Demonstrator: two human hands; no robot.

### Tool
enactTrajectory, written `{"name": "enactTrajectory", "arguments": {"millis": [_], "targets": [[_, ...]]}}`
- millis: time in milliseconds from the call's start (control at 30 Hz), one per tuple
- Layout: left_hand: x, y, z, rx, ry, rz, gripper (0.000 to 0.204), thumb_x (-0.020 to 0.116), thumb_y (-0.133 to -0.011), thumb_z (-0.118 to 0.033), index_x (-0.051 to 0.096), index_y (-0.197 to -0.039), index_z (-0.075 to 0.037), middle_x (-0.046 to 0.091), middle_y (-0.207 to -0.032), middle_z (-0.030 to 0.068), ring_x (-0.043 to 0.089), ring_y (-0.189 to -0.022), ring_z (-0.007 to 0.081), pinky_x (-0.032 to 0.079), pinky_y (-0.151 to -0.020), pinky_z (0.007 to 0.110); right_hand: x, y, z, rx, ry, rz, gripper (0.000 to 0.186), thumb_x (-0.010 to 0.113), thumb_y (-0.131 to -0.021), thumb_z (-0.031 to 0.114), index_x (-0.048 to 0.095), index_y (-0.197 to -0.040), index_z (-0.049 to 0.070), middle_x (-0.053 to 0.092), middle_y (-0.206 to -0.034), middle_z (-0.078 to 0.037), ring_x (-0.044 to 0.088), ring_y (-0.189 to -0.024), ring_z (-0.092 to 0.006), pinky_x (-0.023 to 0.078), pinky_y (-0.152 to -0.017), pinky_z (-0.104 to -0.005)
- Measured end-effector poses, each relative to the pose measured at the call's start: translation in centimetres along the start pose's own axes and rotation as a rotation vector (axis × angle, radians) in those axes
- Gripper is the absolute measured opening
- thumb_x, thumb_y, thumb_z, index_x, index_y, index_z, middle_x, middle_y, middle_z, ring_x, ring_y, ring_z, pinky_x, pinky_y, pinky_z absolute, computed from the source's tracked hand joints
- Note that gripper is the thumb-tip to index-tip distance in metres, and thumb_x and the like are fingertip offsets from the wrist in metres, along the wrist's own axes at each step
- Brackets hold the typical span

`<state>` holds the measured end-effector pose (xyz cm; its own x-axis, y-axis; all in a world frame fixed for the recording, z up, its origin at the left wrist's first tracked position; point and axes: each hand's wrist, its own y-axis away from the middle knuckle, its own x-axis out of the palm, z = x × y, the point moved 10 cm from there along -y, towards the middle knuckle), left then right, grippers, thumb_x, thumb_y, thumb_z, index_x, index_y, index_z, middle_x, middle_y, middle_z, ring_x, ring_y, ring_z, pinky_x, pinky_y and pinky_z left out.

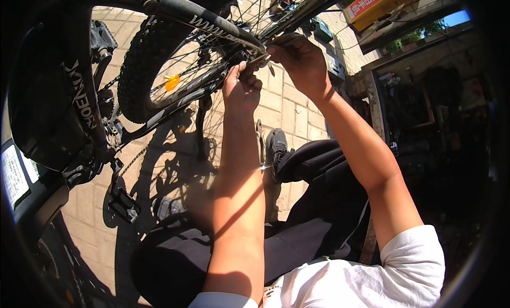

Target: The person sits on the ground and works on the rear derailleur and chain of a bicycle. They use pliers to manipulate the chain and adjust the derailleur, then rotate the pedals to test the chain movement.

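Note:
A black bicycle frame point(223, 26) reaches across the upper left, with its spoked, knobbly-tyred wheel point(139, 69) beside it. At the frame's end near the wheel's hub, my left hand point(242, 91) is closed, thumb and fingers pinched round a small part that I cannot make out. Just to its right, my right hand point(304, 66) is closed too, fingers bent around something dark and thin, mostly hidden by the hand. Small shiny metal pieces point(261, 60) show between the two hands, against the frame end. An orange reflector point(172, 83) sits among the spokes.
Pedals point(125, 206) and a crank stick out at the left. A kickstand point(203, 122) hangs below the frame. My shoe point(277, 147) rests on the sunlit paving point(289, 117). A yellow and red box point(380, 10) stands at upper right, beyond a dark, cluttered, shelf-like space point(425, 111).

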<state>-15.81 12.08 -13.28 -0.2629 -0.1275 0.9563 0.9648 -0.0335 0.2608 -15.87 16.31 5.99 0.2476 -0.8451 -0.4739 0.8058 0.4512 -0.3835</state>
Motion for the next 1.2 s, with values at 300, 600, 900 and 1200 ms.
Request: {"name": "enactTrajectory", "arguments": {"millis": [300, 600, 900, 1200], "targets": [[-0.6, -0.7, 0.1, -0.014, 0.039, 0.023, 0.014, 0.054, -0.091, -0.018, 0.061, -0.085, -0.007, 0.065, -0.077, 0.0056, 0.041, -0.057, 0.0132, 0.036, -0.055, 0.029, 0.0, 0.6, 1.4, -0.165, 0.211, 0.007, 0.010, 0.069, -0.085, 0.007, 0.066, -0.092, 0.000, 0.066, -0.074, -0.006, 0.060, -0.066, -0.0085, 0.048, -0.059, -0.0245], [-0.4, -0.3, 0.1, -0.020, 0.039, -0.010, 0.008, 0.056, -0.090, -0.016, 0.058, -0.084, -0.010, 0.062, -0.075, 0.0030, 0.039, -0.057, 0.0116, 0.034, -0.054, 0.027, 0.2, 0.6, 1.3, -0.112, 0.244, 0.039, 0.010, 0.068, -0.087, 0.008, 0.066, -0.090, -0.001, 0.067, -0.073, -0.008, 0.065, -0.067, -0.0112, 0.051, -0.060, -0.0253], [-0.4, -0.2, 0.0, -0.016, 0.028, -0.029, 0.007, 0.055, -0.091, -0.015, 0.055, -0.085, -0.012, 0.059, -0.073, 0.0014, 0.038, -0.057, 0.0111, 0.033, -0.054, 0.027, 0.6, 0.3, 1.6, -0.057, 0.291, 0.024, 0.012, 0.068, -0.086, 0.009, 0.065, -0.092, -0.001, 0.067, -0.075, -0.009, 0.066, -0.068, -0.0134, 0.051, -0.061, -0.0258], [-0.3, -0.3, -0.1, -0.012, 0.016, 0.002, 0.007, 0.056, -0.091, -0.016, 0.056, -0.084, -0.012, 0.059, -0.074, 0.0013, 0.038, -0.057, 0.0110, 0.034, -0.055, 0.027, 0.6, 0.3, 1.6, -0.152, 0.298, 0.014, 0.013, 0.069, -0.085, 0.010, 0.064, -0.089, -0.001, 0.063, -0.070, -0.009, 0.064, -0.062, -0.0151, 0.049, -0.056, -0.0278]]}}
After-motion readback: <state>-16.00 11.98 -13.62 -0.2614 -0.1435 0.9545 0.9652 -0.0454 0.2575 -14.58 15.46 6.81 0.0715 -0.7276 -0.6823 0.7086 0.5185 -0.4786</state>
